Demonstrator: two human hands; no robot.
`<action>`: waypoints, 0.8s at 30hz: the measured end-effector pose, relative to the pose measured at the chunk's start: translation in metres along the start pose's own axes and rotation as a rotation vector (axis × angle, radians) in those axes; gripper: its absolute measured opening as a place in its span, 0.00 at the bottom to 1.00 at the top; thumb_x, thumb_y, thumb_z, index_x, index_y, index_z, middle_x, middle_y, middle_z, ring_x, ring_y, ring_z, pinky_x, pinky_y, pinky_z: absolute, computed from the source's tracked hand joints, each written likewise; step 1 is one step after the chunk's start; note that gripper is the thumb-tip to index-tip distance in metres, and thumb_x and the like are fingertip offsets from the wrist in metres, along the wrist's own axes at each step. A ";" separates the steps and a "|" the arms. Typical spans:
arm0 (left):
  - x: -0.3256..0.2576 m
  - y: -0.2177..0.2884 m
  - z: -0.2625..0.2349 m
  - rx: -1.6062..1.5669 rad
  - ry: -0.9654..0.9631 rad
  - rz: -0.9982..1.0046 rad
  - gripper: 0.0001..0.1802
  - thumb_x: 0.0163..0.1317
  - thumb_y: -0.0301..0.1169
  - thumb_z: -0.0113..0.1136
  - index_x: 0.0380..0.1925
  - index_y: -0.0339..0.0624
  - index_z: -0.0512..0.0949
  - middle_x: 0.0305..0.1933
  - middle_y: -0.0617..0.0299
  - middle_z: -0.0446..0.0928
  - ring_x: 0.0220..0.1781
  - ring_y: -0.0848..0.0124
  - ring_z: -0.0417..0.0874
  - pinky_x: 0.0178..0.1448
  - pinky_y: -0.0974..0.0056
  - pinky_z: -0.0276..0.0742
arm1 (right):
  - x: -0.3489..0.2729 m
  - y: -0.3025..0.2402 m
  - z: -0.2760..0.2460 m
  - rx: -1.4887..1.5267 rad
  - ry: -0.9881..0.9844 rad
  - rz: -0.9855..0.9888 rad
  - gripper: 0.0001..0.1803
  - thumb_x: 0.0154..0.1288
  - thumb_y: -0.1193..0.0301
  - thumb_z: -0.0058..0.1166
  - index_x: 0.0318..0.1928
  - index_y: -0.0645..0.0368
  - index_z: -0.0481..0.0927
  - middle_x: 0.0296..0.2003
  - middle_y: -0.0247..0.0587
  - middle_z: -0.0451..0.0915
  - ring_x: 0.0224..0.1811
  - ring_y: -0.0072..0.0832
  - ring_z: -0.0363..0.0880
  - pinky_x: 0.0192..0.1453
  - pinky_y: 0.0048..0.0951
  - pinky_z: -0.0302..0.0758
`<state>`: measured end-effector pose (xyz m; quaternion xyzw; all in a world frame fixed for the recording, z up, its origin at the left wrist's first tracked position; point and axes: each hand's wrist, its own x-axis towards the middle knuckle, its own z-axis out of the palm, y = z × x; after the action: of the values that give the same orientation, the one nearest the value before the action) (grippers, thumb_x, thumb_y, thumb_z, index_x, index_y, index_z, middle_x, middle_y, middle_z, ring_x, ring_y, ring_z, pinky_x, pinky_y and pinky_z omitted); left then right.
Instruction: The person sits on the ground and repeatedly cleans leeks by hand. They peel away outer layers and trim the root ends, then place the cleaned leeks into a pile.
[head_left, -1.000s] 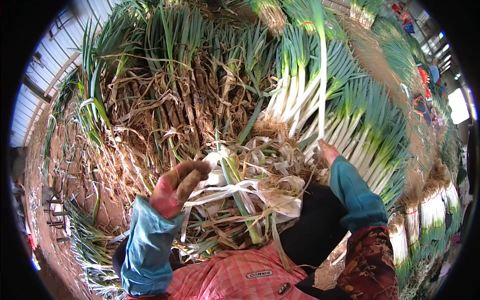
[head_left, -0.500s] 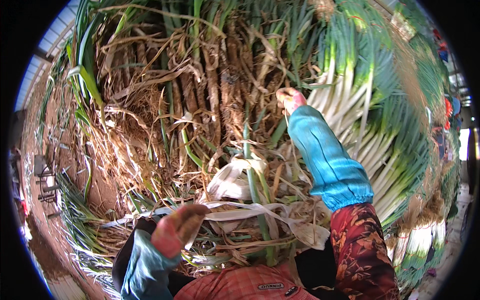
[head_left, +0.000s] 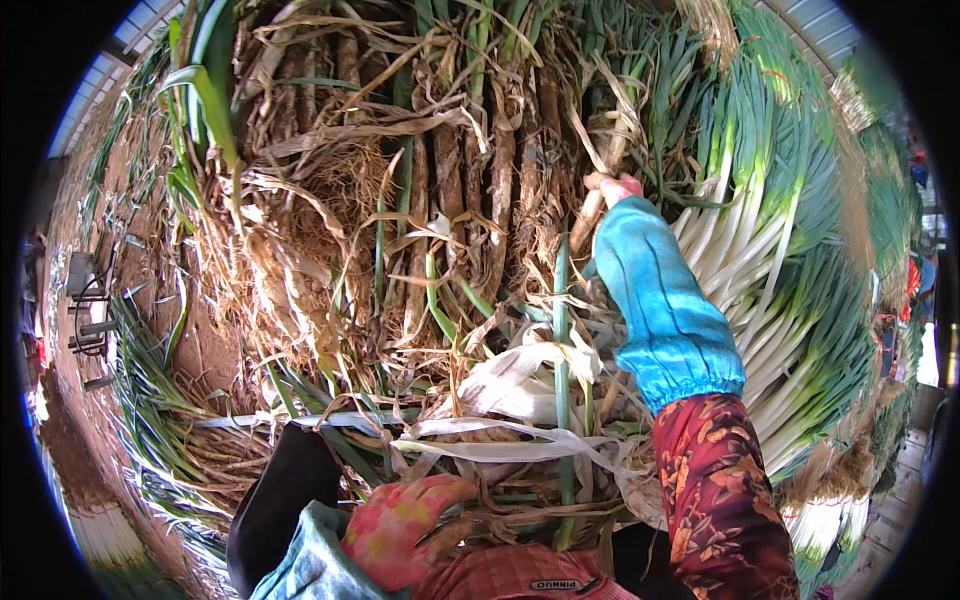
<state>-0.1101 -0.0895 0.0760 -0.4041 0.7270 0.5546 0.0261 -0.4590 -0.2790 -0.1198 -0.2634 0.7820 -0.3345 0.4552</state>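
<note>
My right hand (head_left: 614, 188), gloved and coming out of a blue oversleeve, is closed round a brown-skinned green onion stalk (head_left: 588, 225) at the right edge of the unpeeled heap. Close to my lap, my left hand (head_left: 405, 525) wears a pink and yellow glove. Its fingers lie stretched out, with nothing visible in them. Unpeeled green onions (head_left: 500, 200) with dry skins and muddy roots fill the middle. Just right of my right arm lie peeled green onions (head_left: 745, 240), white-stemmed with green tops. Loose pale skins (head_left: 510, 380) are piled between my hands.
A dark metal frame (head_left: 90, 335) stands at the far left. More green onions (head_left: 150, 420) lie beside my left knee (head_left: 285, 495). Tied bundles (head_left: 825, 525) rest at the lower right. Long leaves bend upright at the upper left.
My left hand has dropped toward my lap. My right hand has closed on a stalk at the heap's right edge. The view has shifted, moving the heap rightward in the picture.
</note>
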 end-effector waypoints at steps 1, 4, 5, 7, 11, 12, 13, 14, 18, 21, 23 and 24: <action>-0.002 0.002 0.000 -0.014 0.019 0.002 0.16 0.48 0.31 0.53 0.39 0.40 0.69 0.40 0.53 0.72 0.44 0.58 0.71 0.46 0.60 0.67 | 0.006 0.002 -0.011 0.111 -0.129 -0.064 0.23 0.36 0.66 0.58 0.37 0.64 0.74 0.32 0.47 0.74 0.36 0.35 0.70 0.44 0.30 0.64; -0.010 0.003 0.001 -0.017 0.047 0.011 0.16 0.49 0.32 0.53 0.39 0.41 0.70 0.38 0.53 0.72 0.41 0.58 0.73 0.43 0.61 0.69 | -0.027 -0.014 -0.011 0.130 0.007 -0.063 0.12 0.39 0.69 0.56 0.28 0.61 0.76 0.21 0.38 0.73 0.24 0.31 0.69 0.29 0.31 0.65; -0.013 0.003 0.002 -0.007 0.055 0.022 0.16 0.49 0.33 0.53 0.39 0.42 0.70 0.38 0.53 0.72 0.40 0.58 0.74 0.42 0.61 0.69 | -0.029 -0.010 -0.014 0.187 0.000 -0.082 0.12 0.39 0.68 0.56 0.27 0.60 0.76 0.21 0.37 0.73 0.23 0.31 0.69 0.27 0.32 0.65; -0.019 -0.003 0.008 -0.006 0.092 0.024 0.15 0.51 0.36 0.51 0.38 0.42 0.70 0.36 0.53 0.73 0.38 0.58 0.74 0.41 0.61 0.69 | -0.036 0.000 -0.011 0.413 -0.041 -0.280 0.09 0.42 0.69 0.54 0.26 0.61 0.75 0.18 0.39 0.72 0.20 0.29 0.70 0.23 0.29 0.65; -0.030 0.000 0.005 -0.019 0.093 -0.063 0.17 0.55 0.40 0.47 0.41 0.44 0.70 0.38 0.51 0.72 0.40 0.57 0.74 0.44 0.60 0.68 | -0.107 -0.038 -0.015 0.420 -0.082 -0.147 0.11 0.46 0.71 0.47 0.29 0.66 0.75 0.24 0.43 0.74 0.27 0.31 0.71 0.32 0.31 0.67; -0.029 -0.001 0.004 -0.033 0.109 -0.051 0.16 0.54 0.40 0.47 0.40 0.44 0.70 0.37 0.51 0.72 0.40 0.58 0.74 0.44 0.61 0.69 | -0.118 -0.043 -0.024 0.422 -0.108 -0.195 0.11 0.46 0.71 0.47 0.29 0.66 0.75 0.25 0.43 0.74 0.28 0.32 0.71 0.33 0.31 0.67; -0.028 -0.002 0.004 -0.048 0.124 -0.038 0.16 0.54 0.39 0.48 0.40 0.44 0.70 0.36 0.51 0.73 0.40 0.60 0.74 0.44 0.61 0.69 | -0.129 -0.048 -0.032 0.422 -0.133 -0.243 0.11 0.45 0.72 0.46 0.28 0.67 0.75 0.26 0.43 0.74 0.29 0.32 0.71 0.33 0.30 0.67; -0.031 -0.006 0.006 -0.147 0.168 -0.066 0.15 0.54 0.38 0.49 0.39 0.42 0.71 0.36 0.51 0.73 0.39 0.63 0.75 0.43 0.64 0.69 | -0.152 -0.062 -0.031 0.497 -0.167 -0.246 0.10 0.45 0.72 0.46 0.27 0.66 0.74 0.25 0.42 0.74 0.28 0.33 0.71 0.35 0.30 0.67; -0.046 -0.025 -0.013 -0.370 0.321 0.050 0.16 0.57 0.34 0.45 0.42 0.34 0.68 0.36 0.56 0.72 0.38 0.71 0.72 0.44 0.68 0.68 | -0.250 -0.129 -0.014 0.498 -0.391 -0.392 0.14 0.41 0.72 0.52 0.31 0.67 0.73 0.21 0.40 0.72 0.25 0.30 0.70 0.32 0.27 0.68; -0.044 -0.049 -0.017 -0.736 0.454 0.268 0.22 0.57 0.38 0.46 0.45 0.31 0.63 0.40 0.55 0.70 0.44 0.70 0.71 0.48 0.68 0.68 | -0.296 -0.145 0.017 0.332 0.086 -0.562 0.20 0.39 0.71 0.55 0.35 0.70 0.70 0.24 0.42 0.73 0.26 0.30 0.72 0.31 0.27 0.70; -0.049 -0.060 -0.022 -0.674 0.489 0.317 0.23 0.56 0.39 0.47 0.45 0.32 0.62 0.38 0.56 0.71 0.41 0.70 0.73 0.44 0.69 0.69 | -0.300 -0.131 0.023 0.286 -0.334 -0.341 0.29 0.37 0.80 0.53 0.47 0.69 0.64 0.38 0.45 0.71 0.32 0.30 0.72 0.36 0.26 0.70; -0.047 -0.053 -0.019 -0.771 0.543 0.317 0.23 0.56 0.41 0.47 0.45 0.33 0.63 0.35 0.58 0.72 0.35 0.71 0.75 0.38 0.70 0.71 | -0.303 -0.114 0.030 0.439 -0.365 -0.409 0.26 0.38 0.80 0.53 0.44 0.67 0.66 0.33 0.43 0.71 0.29 0.28 0.71 0.32 0.24 0.70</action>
<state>-0.0384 -0.0819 0.0640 -0.3985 0.5020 0.6550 -0.4002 -0.2848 -0.1434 0.1186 -0.3661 0.5281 -0.5264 0.5568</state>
